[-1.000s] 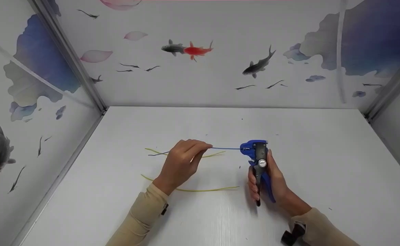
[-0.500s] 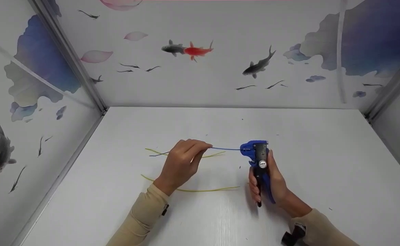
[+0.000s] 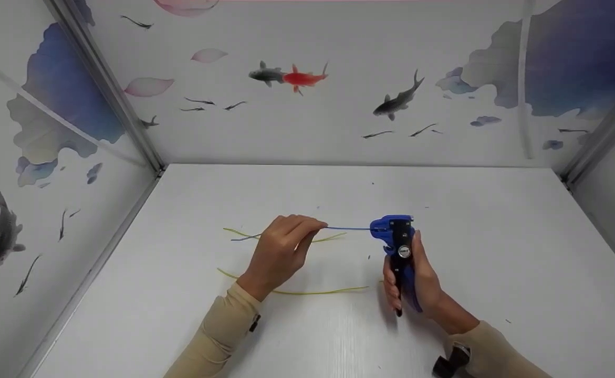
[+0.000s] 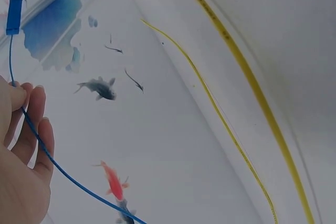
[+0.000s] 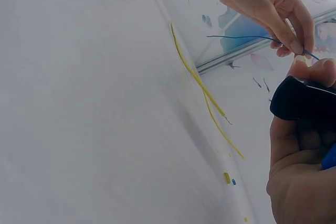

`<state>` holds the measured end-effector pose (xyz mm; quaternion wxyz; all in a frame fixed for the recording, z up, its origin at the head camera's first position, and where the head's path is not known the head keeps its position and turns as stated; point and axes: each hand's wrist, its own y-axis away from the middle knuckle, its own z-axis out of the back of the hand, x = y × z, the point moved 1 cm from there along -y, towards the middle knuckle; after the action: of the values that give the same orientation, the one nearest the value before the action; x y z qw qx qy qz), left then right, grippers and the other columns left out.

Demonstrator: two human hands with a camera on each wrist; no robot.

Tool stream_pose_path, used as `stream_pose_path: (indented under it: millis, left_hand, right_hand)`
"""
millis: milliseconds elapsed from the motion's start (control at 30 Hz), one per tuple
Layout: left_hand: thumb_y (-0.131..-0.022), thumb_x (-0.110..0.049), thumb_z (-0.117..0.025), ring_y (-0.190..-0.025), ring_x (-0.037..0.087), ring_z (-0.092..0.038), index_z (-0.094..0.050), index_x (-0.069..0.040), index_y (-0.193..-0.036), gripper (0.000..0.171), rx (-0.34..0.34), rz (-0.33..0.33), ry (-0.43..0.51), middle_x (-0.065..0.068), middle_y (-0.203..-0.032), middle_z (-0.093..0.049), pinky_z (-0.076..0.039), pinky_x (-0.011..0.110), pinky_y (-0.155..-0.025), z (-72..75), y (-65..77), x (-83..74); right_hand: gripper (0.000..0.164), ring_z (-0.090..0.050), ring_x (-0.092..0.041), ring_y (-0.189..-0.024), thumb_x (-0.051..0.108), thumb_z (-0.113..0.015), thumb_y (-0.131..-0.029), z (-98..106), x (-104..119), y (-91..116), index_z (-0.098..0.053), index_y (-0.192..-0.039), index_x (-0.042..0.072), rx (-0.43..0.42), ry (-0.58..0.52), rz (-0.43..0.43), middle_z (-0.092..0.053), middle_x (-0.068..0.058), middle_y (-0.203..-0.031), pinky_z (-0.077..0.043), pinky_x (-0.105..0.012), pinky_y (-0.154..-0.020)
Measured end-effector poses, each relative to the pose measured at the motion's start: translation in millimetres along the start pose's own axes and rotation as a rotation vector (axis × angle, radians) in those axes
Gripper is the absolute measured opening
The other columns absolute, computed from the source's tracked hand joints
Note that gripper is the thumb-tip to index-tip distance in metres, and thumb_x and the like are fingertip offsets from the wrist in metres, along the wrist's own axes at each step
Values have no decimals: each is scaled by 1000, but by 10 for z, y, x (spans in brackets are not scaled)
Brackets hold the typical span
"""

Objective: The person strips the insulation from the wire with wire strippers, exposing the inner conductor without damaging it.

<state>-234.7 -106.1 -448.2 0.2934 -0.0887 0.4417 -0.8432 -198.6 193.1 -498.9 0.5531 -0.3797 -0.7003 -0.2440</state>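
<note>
My left hand (image 3: pixel 281 247) pinches a thin blue wire (image 3: pixel 348 228) between thumb and fingertips. The wire's tail hangs out past the hand to the left, curving loosely in the left wrist view. Its other end enters the blue head of a wire stripper (image 3: pixel 403 236). My right hand (image 3: pixel 425 278) grips the stripper's black and blue handles, fingers wrapped round them and head pointing away from me. The wire's tip is hidden inside the stripper. Only the dark handle end (image 5: pixel 299 98) and part of the gripping hand show in the right wrist view.
A yellow wire (image 3: pixel 318 293) lies on the white table in front of the left forearm. Another yellow wire (image 3: pixel 333 237) lies behind the left hand. One yellow wire end (image 5: pixel 224 116) has bare strands. Small insulation scraps (image 5: pixel 227 178) dot the tabletop. Printed walls enclose the back and sides.
The stripper's handles have come slightly closer together in my right hand, and the tool has turned a little. My left hand keeps its pinch on the blue wire, almost still.
</note>
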Motion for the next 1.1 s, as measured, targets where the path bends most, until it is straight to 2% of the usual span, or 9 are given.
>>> stream_pose_path:
  millis: [300,733,1100]
  left_hand:
    - [-103,-8,-74,-96,11,-75,-80,-14,-117,16,8,2,-18,-3,-109,-79,-58,28,-77,0,2,-5]
    - [-104,-8,-73,-96,11,-75,-79,-14,-118,17,23,9,-19,-3,-109,-79,-58,29,-78,4,7,-6]
    - [-104,-8,-74,-97,10,-75,-79,-15,-118,17,16,10,-1,-4,-109,-79,-57,28,-77,-15,18,8]
  right_hand:
    - [86,-56,-10,-48,74,6,-105,6,16,7,-50,-78,14,-14,18,-27,-56,8,-63,-56,-30,-48]
    - [84,-56,-10,-49,72,4,-107,6,10,2,-49,-80,13,-34,54,-2,-55,8,-64,-58,-31,-49]
    - [85,-54,-10,-47,73,5,-106,17,8,-3,-46,-78,11,-63,69,-18,-54,9,-62,-56,-30,-47]
